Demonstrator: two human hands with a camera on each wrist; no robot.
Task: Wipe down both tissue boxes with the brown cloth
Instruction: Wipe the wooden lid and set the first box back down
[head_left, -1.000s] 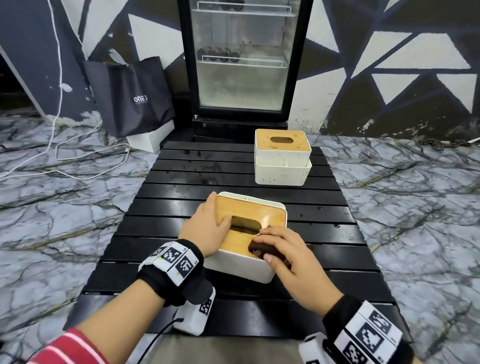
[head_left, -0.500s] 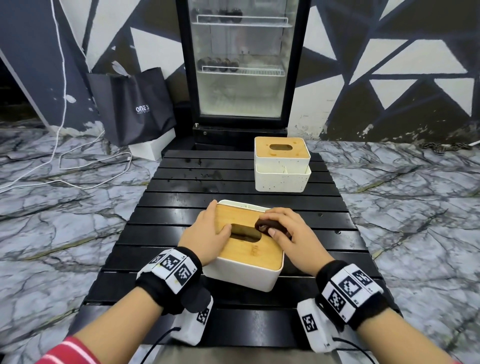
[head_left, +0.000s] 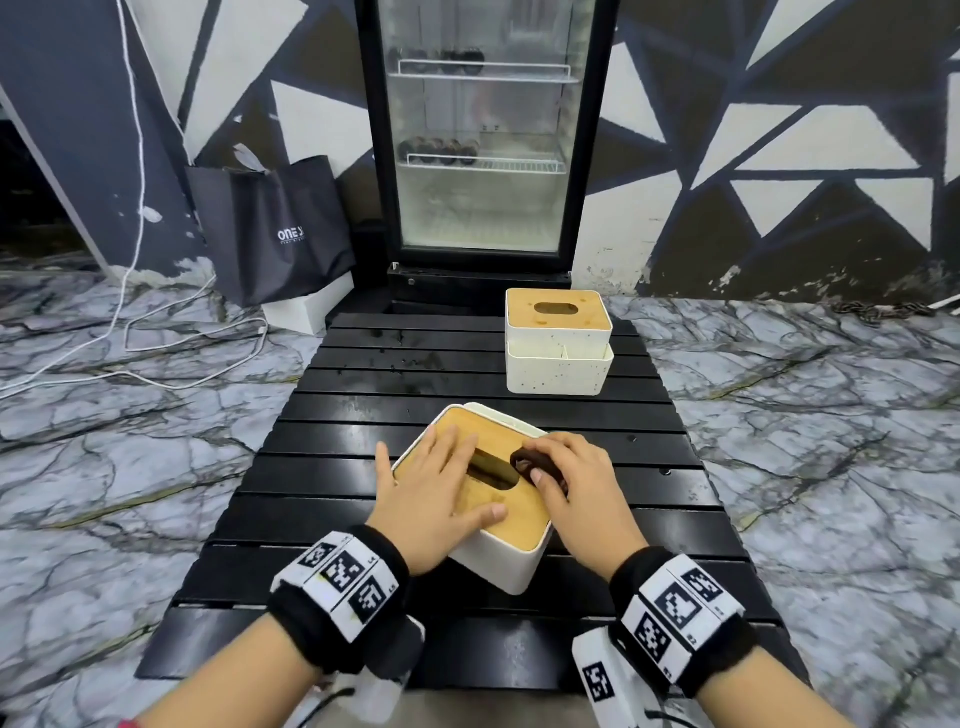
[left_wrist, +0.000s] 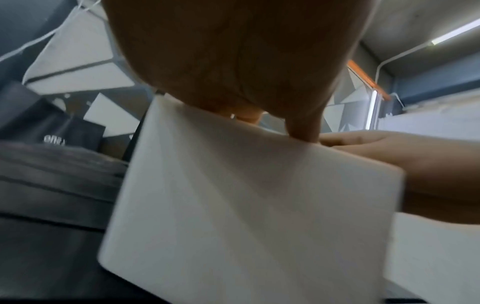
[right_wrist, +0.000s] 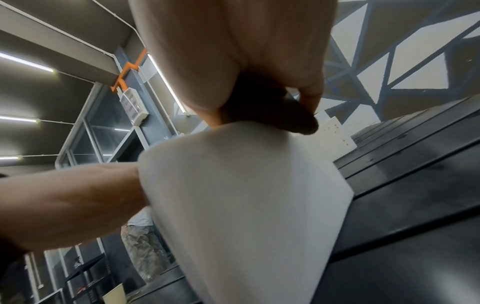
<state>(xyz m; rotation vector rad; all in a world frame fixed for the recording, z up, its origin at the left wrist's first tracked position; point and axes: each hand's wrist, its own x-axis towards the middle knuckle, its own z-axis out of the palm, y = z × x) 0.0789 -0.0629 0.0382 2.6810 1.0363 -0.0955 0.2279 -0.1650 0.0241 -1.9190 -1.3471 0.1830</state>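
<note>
Now the near tissue box, white with a wooden lid, stands turned at an angle on the black slatted table, close to the person. On its lid the left hand lies flat with straight, spread fingers, pressing on the wood beside the oval slot. At the right side of the lid, the right hand has its fingers curled around the bunched brown cloth, which touches the wood next to the slot. Farther back on the table the second tissue box stands apart, in front of a glass-door fridge. A dark bag leans against the wall on the left.
</note>
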